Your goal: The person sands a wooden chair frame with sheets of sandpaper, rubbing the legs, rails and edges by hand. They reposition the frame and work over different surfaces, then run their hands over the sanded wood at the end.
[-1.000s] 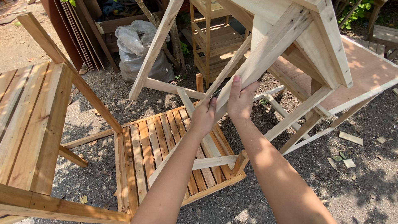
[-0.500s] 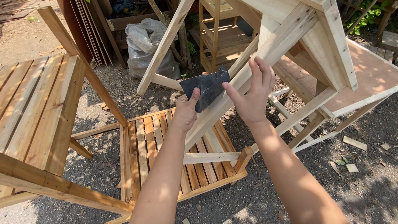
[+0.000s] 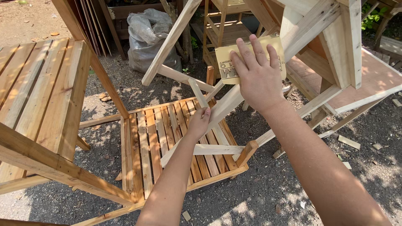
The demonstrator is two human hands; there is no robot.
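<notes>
My right hand (image 3: 256,73) presses a yellowish sheet of sandpaper (image 3: 226,56) flat against a slanted pale wooden leg (image 3: 301,39) of an overturned wooden frame. The fingers are spread over the sheet. Lower down, my left hand (image 3: 200,121) grips the same slanted wooden bar (image 3: 224,106) where it meets a short cross piece. Both forearms reach up from the bottom of the view.
A slatted wooden panel (image 3: 146,138) lies on the gravel under the frame. A slatted wooden table (image 3: 37,92) stands at the left. A grey plastic sack (image 3: 148,35) and wooden shelving (image 3: 226,25) sit behind. Wood offcuts (image 3: 348,142) lie at the right.
My right hand brought up the sandpaper, turned it pale side out and laid it flat on the slanted bar. My left hand slid down the bar and closed on it.
</notes>
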